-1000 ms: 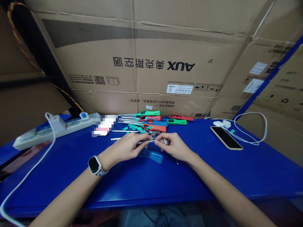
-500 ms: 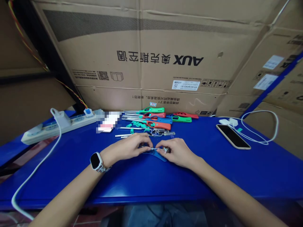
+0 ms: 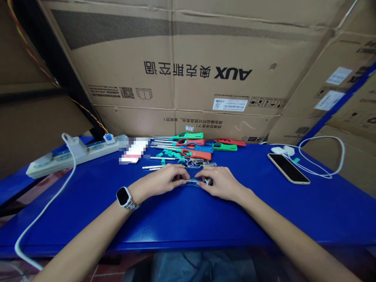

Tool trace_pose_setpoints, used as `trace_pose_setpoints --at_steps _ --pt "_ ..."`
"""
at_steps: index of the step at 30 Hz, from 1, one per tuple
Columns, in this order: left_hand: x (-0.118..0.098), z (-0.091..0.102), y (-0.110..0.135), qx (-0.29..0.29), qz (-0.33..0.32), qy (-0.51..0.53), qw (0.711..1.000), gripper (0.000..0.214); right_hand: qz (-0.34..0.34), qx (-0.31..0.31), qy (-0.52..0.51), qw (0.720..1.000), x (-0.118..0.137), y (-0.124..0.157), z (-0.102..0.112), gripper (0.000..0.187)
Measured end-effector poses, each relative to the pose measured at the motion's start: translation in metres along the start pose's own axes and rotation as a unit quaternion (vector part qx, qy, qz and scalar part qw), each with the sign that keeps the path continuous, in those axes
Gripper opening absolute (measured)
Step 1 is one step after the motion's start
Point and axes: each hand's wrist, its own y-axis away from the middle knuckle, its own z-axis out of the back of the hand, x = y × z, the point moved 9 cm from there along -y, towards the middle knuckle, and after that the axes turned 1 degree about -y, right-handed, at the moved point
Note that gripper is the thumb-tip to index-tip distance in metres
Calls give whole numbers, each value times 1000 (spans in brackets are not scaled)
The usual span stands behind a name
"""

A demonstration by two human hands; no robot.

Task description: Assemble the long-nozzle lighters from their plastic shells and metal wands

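Both hands meet over a blue lighter casing (image 3: 192, 185) near the middle of the table. My left hand (image 3: 169, 179) is closed, thumb and fingertips pinching the thin metal tube (image 3: 190, 180) at the casing's left end. At the other end my right hand (image 3: 221, 183) is also closed, fingers around the lighter's inner parts (image 3: 208, 181), of which a small dark and metallic piece shows. The fingers hide most of these parts. Just beyond lie loose metal tubes (image 3: 152, 167), clear pieces with thin white wires (image 3: 209, 164) and small green pieces (image 3: 168, 153).
Several assembled long-necked lighters (image 3: 195, 154) in red, green, blue and orange lie behind the hands. A power strip (image 3: 73, 154) sits at left, and a phone (image 3: 288, 168) with a white cable (image 3: 320, 174) at right. A large cardboard sheet (image 3: 188, 47) stands at the back.
The wired inner parts and tube, held over the casing before, are now lower and in line with it. My right hand has shifted slightly up; the casing looks less tilted.
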Motion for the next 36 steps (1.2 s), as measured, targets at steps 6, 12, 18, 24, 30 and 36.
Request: trace_pose_setpoints --at_steps 6,12,18,24,30,36 --pt "4 18 4 -42 9 -19 999 23 -40 -11 -227 973 -8 -2 3 26" --pt "7 29 8 -65 25 -32 997 28 -49 -66 -311 947 -15 -4 3 21" --pt "8 36 11 -82 37 -27 996 22 -57 -146 -300 941 -24 -6 9 19" --pt "18 35 13 -56 90 14 994 18 -43 -92 -123 987 -16 -13 0 12" --pt "28 32 14 -44 101 10 994 18 -19 -62 -61 996 -8 -14 -4 22" --pt "26 36 15 -46 105 16 993 18 38 -88 -50 994 12 -2 9 18"
